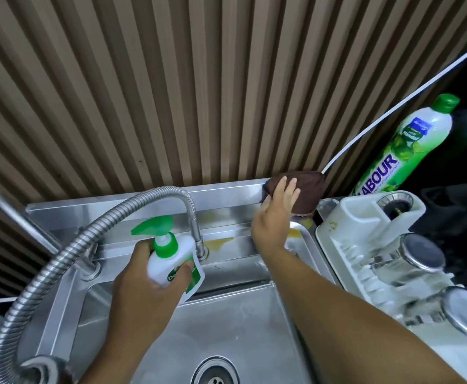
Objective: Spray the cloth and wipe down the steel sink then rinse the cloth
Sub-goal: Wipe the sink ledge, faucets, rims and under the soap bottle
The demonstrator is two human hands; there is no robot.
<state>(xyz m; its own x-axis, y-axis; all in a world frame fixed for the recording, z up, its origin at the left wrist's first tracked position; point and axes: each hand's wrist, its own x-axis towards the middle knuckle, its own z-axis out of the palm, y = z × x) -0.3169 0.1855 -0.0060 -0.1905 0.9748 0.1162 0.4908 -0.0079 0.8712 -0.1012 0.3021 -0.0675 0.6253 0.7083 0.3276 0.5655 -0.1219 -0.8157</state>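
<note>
A white spray bottle (168, 261) with a green trigger head is gripped by my left hand (143, 289) over the back edge of the steel sink (240, 314). Its nozzle points left. A dark brown cloth (307, 189) lies bunched on the sink's back ledge at the right, against the wall. My right hand (274, 220) reaches to it with fingers straight and spread, fingertips resting on the cloth's left side. Yellowish stains (221, 242) mark the ledge near the tap base.
A flexible steel tap hose (68, 250) arcs over the left of the sink. A white dish rack (379, 245) with glass jars stands to the right. A green dish-soap bottle (409, 145) leans behind it. The drain (215, 372) sits at bottom centre. A slatted wall rises behind.
</note>
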